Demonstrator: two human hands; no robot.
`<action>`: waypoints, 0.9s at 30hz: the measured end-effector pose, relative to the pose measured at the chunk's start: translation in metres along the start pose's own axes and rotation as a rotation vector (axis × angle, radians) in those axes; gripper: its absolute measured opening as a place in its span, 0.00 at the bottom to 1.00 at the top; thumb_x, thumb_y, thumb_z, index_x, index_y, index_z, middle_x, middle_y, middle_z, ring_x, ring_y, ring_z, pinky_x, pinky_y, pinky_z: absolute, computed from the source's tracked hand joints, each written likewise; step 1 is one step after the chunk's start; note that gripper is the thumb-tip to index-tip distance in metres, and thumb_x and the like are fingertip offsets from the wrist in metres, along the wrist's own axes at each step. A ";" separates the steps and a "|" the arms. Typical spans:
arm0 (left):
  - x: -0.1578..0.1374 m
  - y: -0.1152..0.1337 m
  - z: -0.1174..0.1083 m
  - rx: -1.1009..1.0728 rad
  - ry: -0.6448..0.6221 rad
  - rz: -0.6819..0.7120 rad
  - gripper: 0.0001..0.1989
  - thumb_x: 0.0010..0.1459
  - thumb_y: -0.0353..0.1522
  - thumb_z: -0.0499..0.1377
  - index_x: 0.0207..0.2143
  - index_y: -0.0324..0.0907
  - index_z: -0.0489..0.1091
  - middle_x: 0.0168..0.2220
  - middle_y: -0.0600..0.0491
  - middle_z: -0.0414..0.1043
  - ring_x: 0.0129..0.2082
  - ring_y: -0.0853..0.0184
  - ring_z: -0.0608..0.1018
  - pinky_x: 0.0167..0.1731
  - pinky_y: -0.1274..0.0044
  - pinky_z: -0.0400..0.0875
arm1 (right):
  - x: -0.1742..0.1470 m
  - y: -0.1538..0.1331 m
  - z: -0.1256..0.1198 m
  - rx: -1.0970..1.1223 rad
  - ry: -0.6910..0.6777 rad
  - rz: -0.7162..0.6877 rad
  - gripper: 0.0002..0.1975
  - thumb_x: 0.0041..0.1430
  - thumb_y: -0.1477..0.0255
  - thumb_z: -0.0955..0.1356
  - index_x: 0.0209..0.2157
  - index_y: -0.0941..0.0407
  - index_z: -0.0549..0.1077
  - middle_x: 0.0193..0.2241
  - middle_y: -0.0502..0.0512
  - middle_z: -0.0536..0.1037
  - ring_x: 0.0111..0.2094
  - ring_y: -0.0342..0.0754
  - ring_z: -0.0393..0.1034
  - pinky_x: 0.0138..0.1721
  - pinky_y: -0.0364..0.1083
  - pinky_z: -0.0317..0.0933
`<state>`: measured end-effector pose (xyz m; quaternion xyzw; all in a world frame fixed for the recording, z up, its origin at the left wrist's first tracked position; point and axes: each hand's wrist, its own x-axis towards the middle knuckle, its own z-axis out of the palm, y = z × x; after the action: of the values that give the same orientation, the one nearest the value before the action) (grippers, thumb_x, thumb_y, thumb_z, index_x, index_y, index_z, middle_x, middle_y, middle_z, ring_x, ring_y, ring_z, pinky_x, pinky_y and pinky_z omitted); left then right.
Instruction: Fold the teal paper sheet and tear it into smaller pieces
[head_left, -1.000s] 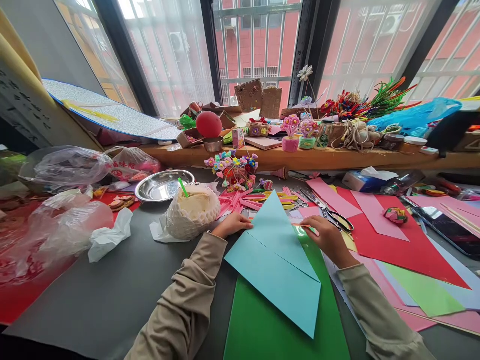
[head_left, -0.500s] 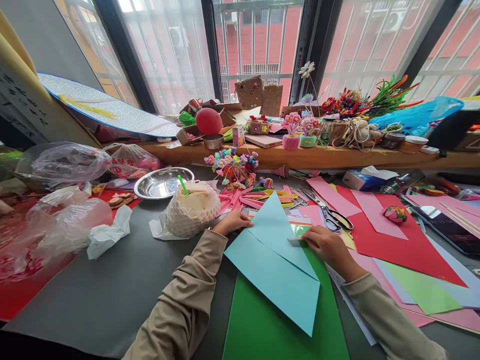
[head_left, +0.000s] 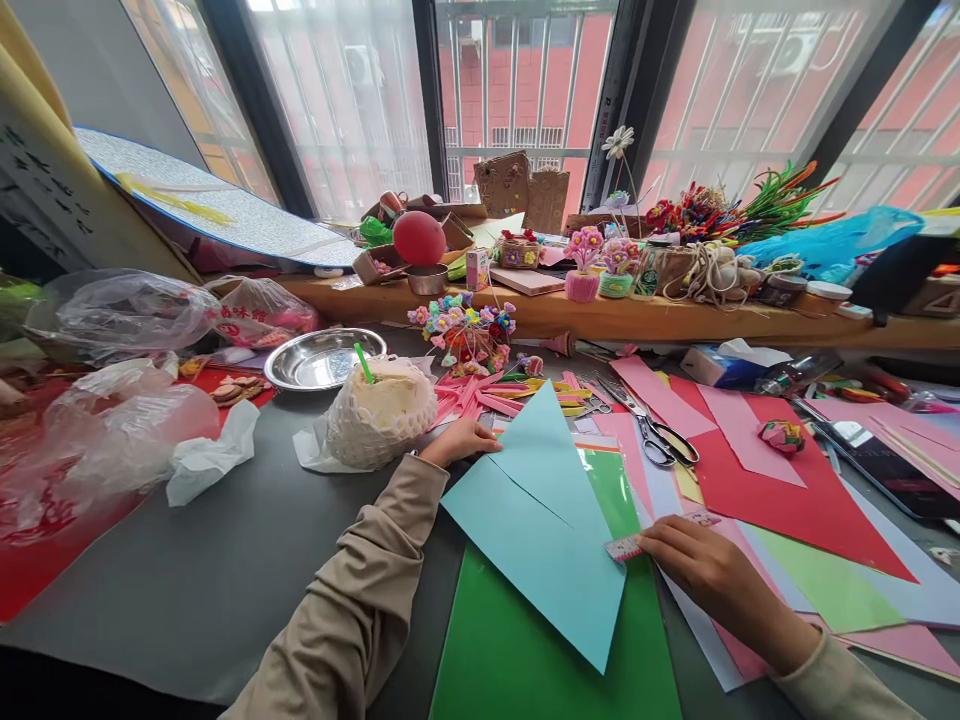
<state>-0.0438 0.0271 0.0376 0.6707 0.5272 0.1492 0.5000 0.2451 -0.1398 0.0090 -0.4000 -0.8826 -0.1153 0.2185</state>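
A light blue sheet of paper, with a slanting fold edge across it, lies turned at an angle over a green sheet. At its upper left edge is my left hand, fingers closed together on the paper. My right hand grips a short pink-and-white ruler, whose end touches the blue sheet near its right corner. The right fingers hide the ruler's middle.
Scissors lie among pink strips and a red sheet on the right. Behind my left hand stands a coconut in foam netting, with a green straw. A steel plate and plastic bags are to the left.
My right hand has moved down and to the right, and the ruler shows more clearly. The lower right part of the fold edge now lies flatter. My left hand stays nearly in place.
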 end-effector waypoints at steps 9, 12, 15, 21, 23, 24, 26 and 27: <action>-0.001 -0.001 -0.001 -0.013 0.000 0.007 0.15 0.31 0.40 0.62 0.16 0.34 0.68 0.13 0.59 0.56 0.16 0.75 0.60 0.19 0.81 0.55 | -0.019 0.001 -0.005 0.114 0.041 -0.045 0.12 0.58 0.76 0.56 0.32 0.56 0.70 0.25 0.53 0.74 0.29 0.42 0.68 0.31 0.40 0.60; 0.000 -0.002 -0.001 -0.025 -0.014 0.002 0.17 0.30 0.40 0.62 0.17 0.34 0.69 0.14 0.59 0.58 0.17 0.75 0.61 0.20 0.81 0.57 | -0.006 0.012 -0.008 0.184 -0.008 0.099 0.10 0.57 0.75 0.58 0.35 0.55 0.69 0.27 0.52 0.73 0.29 0.41 0.67 0.29 0.39 0.60; 0.001 -0.003 -0.001 -0.023 -0.024 -0.003 0.18 0.31 0.41 0.62 0.20 0.34 0.70 0.15 0.58 0.59 0.18 0.74 0.62 0.21 0.80 0.58 | 0.023 0.023 0.000 0.019 0.102 0.235 0.08 0.55 0.72 0.60 0.31 0.56 0.70 0.26 0.53 0.73 0.29 0.44 0.68 0.27 0.40 0.59; 0.000 -0.003 -0.003 0.047 -0.011 0.016 0.17 0.34 0.41 0.60 0.21 0.33 0.70 0.15 0.58 0.58 0.17 0.76 0.61 0.19 0.81 0.56 | 0.086 0.030 0.044 -0.225 -0.020 0.358 0.09 0.53 0.77 0.61 0.23 0.57 0.70 0.23 0.54 0.72 0.26 0.47 0.67 0.23 0.42 0.55; 0.001 -0.003 -0.003 0.074 -0.011 0.024 0.17 0.34 0.40 0.60 0.20 0.33 0.70 0.15 0.58 0.57 0.17 0.76 0.60 0.19 0.81 0.54 | 0.090 0.028 0.052 -0.225 -0.037 0.337 0.11 0.53 0.77 0.60 0.21 0.57 0.69 0.21 0.54 0.71 0.25 0.46 0.66 0.23 0.41 0.54; 0.001 -0.003 -0.003 0.084 -0.010 0.027 0.16 0.34 0.40 0.60 0.20 0.33 0.70 0.14 0.59 0.57 0.16 0.76 0.60 0.18 0.81 0.54 | 0.088 0.027 0.053 -0.219 -0.041 0.321 0.11 0.54 0.77 0.60 0.21 0.57 0.69 0.21 0.53 0.71 0.25 0.45 0.66 0.23 0.41 0.54; 0.001 -0.002 -0.004 0.098 -0.007 0.031 0.16 0.35 0.40 0.60 0.19 0.33 0.70 0.13 0.59 0.56 0.16 0.76 0.59 0.18 0.81 0.52 | 0.079 0.024 0.050 -0.195 -0.046 0.259 0.13 0.56 0.77 0.58 0.22 0.57 0.69 0.21 0.53 0.70 0.24 0.44 0.65 0.24 0.41 0.54; 0.000 -0.002 -0.004 0.103 -0.004 0.032 0.16 0.34 0.40 0.60 0.19 0.34 0.70 0.13 0.59 0.56 0.15 0.76 0.58 0.18 0.81 0.51 | 0.073 0.022 0.046 -0.176 -0.044 0.217 0.14 0.57 0.77 0.58 0.23 0.57 0.69 0.20 0.53 0.70 0.24 0.44 0.65 0.24 0.40 0.54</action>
<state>-0.0472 0.0290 0.0377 0.7041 0.5223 0.1285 0.4636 0.2054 -0.0602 0.0038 -0.5132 -0.8251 -0.1593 0.1743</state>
